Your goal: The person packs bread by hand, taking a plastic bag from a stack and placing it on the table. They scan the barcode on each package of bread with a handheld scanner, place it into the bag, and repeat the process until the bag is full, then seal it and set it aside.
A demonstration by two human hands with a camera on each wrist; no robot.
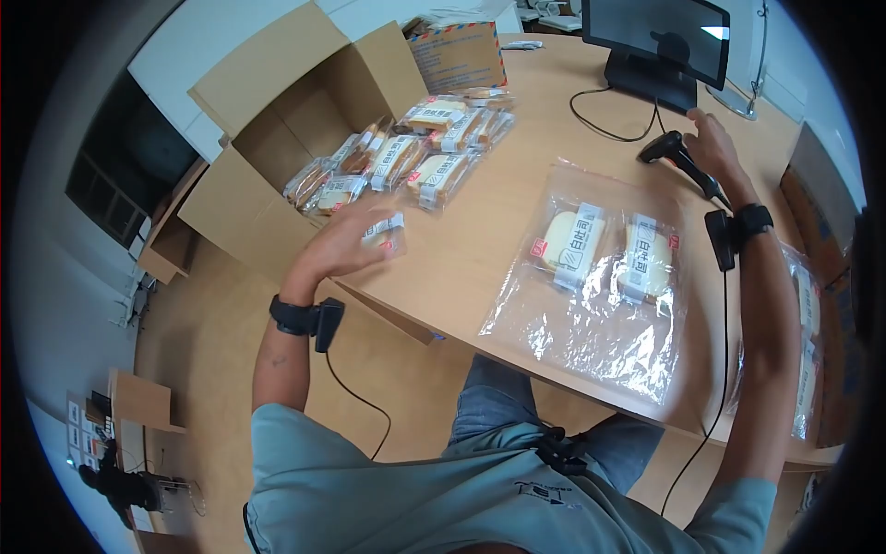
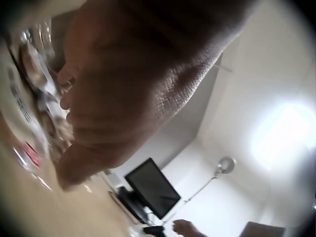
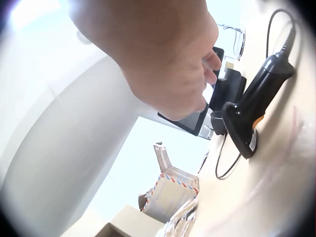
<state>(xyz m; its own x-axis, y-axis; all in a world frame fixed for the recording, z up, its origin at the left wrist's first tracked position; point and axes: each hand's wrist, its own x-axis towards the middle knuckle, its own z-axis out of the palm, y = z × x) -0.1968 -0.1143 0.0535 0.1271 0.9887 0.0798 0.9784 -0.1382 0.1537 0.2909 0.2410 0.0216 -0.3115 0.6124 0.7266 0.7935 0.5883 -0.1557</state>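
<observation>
My left hand (image 1: 343, 242) reaches over the table's left edge and grips a clear pack of sliced bread (image 1: 395, 242) with a white label and a red mark. The hand hides much of that pack. Beyond it, several similar bread packs (image 1: 397, 159) lie heaped at the box's mouth. My right hand (image 1: 712, 146) is just past a black barcode scanner (image 1: 681, 162), its fingers loosely bent and holding nothing. In the right wrist view the scanner (image 3: 259, 94) lies on the table beside that hand. A large clear bag (image 1: 609, 337) with two bread packs (image 1: 574, 247) lies in front of me.
An open cardboard box (image 1: 231, 208) stands at the left, with a smaller box (image 1: 459, 60) behind the heap. A monitor (image 1: 657, 37) stands at the back, its cable curving over the table (image 1: 535, 120). More bagged packs (image 1: 805, 369) are at the right edge, beside a carton.
</observation>
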